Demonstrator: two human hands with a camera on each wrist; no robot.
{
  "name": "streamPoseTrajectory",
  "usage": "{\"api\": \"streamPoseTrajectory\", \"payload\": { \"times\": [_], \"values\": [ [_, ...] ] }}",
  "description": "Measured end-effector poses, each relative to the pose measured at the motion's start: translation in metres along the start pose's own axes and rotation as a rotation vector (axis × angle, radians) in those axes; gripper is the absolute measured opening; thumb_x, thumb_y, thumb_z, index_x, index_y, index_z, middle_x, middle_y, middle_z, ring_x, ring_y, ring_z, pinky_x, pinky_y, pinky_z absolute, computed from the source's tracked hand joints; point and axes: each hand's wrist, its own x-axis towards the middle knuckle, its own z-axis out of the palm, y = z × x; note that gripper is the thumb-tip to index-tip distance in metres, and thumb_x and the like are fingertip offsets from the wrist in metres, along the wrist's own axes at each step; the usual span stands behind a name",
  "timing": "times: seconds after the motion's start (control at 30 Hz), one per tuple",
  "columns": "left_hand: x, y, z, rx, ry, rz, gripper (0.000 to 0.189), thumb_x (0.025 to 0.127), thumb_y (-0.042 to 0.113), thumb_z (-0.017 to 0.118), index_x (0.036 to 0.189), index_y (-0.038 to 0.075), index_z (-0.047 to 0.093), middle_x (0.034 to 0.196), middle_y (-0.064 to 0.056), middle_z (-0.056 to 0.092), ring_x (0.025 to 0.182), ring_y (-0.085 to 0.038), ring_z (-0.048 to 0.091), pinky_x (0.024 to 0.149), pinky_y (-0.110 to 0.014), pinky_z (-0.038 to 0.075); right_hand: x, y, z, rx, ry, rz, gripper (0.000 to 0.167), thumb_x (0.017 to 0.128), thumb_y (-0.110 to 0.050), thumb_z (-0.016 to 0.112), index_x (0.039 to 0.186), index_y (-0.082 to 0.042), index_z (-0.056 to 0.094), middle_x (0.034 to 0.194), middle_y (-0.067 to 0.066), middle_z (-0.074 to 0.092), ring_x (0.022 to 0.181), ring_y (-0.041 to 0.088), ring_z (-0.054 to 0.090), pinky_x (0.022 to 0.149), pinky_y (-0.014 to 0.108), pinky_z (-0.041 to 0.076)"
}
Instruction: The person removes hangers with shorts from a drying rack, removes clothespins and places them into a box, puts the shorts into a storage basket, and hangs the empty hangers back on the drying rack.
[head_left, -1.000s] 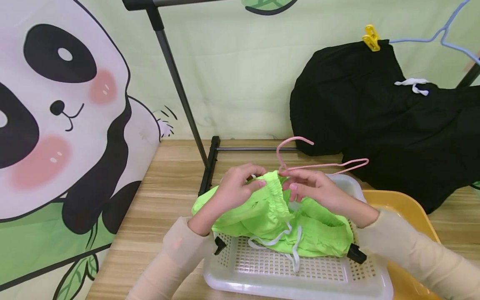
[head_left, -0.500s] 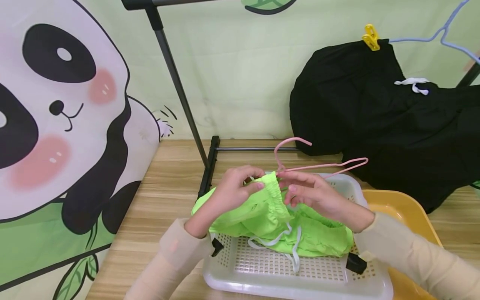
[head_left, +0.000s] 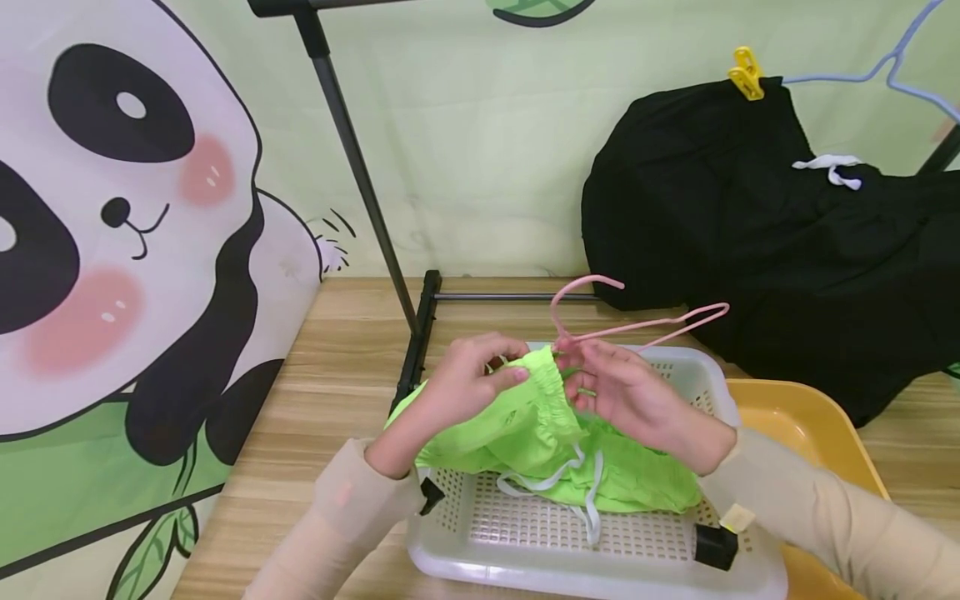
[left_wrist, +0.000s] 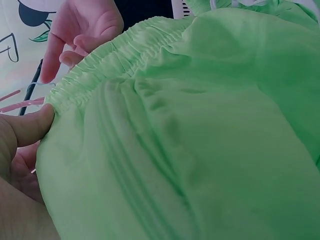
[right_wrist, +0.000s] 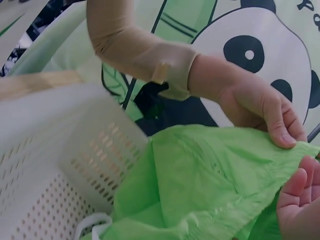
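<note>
The step in hand looks to be fitting the bright lime-green cloth garment with the gathered elastic waist (head_left: 487,433) onto the thin pink wire-shaped hanger (head_left: 637,327). The garment lies slumped over the white perforated plastic basket (head_left: 525,577), its ruched lime-green waistband (head_left: 553,392) lifted between the hands and its flat white drawcords (head_left: 589,504) trailing toward the near rim. The left hand (head_left: 476,379) pinches the waistband near its upper end, thumb on the outer face, fingers behind it. The right hand (head_left: 637,392) has its fingers loosely bent and apart beside the hanger's neck, pinching nothing that shows; whether a fingertip touches the hanger, I cannot tell. The hanger's hook points up and one arm reaches out to the right; the other arm is hidden, perhaps inside the waist. To do this well, the left pinch should hold firm, since the gathered elastic will likely spring back or slide along the smooth arm if let go. The right hand would do best to steady the neck first, then find the waistband's free side and stretch it outward over the exposed arm, rather than tugging at the loose cloth below. Drawing both sides out evenly should leave the drawcords centred beneath the hook, with the elastic untwisted.
</note>
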Motion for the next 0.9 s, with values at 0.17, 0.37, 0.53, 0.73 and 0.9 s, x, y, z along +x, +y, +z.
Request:
{"api": "streamPoseTrajectory", "payload": {
  "times": [0.17, 0.37, 0.53, 0.73, 0.9],
  "values": [
    [-0.001, 0.001, -0.001, 0.000, 0.007, -0.010, 0.014, 0.081, 0.013, 0.062, 0.094, 0.009, 0.065, 0.088, -0.002, 0.064, 0.072, -0.010, 0.054, 0.063, -0.019, 0.045, 0.004, -0.002, 0.002, 0.054, 0.070, -0.043, 0.035, 0.097, -0.019, 0.029, 0.101, -0.013, 0.063, 0.098, -0.001, 0.060, 0.081, 0.012, 0.053, 0.071, 0.021, 0.042],
    [-0.005, 0.000, -0.004, -0.025, 0.001, -0.006, 0.012, 0.081, 0.012, 0.062, 0.093, 0.009, 0.065, 0.088, -0.002, 0.064, 0.073, -0.010, 0.054, 0.063, -0.019, 0.046, 0.009, -0.005, 0.006, 0.054, 0.119, -0.067, 0.034, 0.096, -0.017, 0.034, 0.092, -0.015, 0.067, 0.092, -0.001, 0.065, 0.078, 0.011, 0.055, 0.069, 0.022, 0.042],
    [-0.010, -0.004, -0.008, -0.071, 0.004, -0.022, 0.011, 0.082, 0.010, 0.061, 0.092, 0.008, 0.065, 0.088, -0.003, 0.063, 0.073, -0.011, 0.054, 0.062, -0.020, 0.047, 0.014, -0.007, 0.008, 0.020, 0.118, -0.102, 0.032, 0.095, -0.014, 0.035, 0.090, -0.014, 0.067, 0.091, -0.001, 0.066, 0.078, 0.012, 0.058, 0.067, 0.022, 0.043],
    [-0.016, -0.008, -0.011, -0.066, 0.031, -0.015, 0.012, 0.080, 0.010, 0.063, 0.092, 0.007, 0.065, 0.088, -0.004, 0.064, 0.071, -0.011, 0.055, 0.060, -0.020, 0.048, 0.023, -0.011, 0.011, -0.004, 0.122, -0.139, 0.029, 0.094, -0.013, 0.039, 0.088, -0.011, 0.067, 0.090, 0.002, 0.067, 0.082, 0.014, 0.061, 0.069, 0.022, 0.046],
    [-0.020, -0.010, -0.013, -0.039, 0.069, -0.001, 0.012, 0.079, 0.010, 0.064, 0.091, 0.007, 0.066, 0.085, -0.003, 0.064, 0.064, -0.009, 0.050, 0.057, -0.019, 0.044, 0.029, -0.014, 0.016, -0.032, 0.097, -0.168, 0.029, 0.095, -0.012, 0.037, 0.091, -0.007, 0.065, 0.090, 0.005, 0.068, 0.086, 0.016, 0.064, 0.072, 0.024, 0.050]
  ]
}}
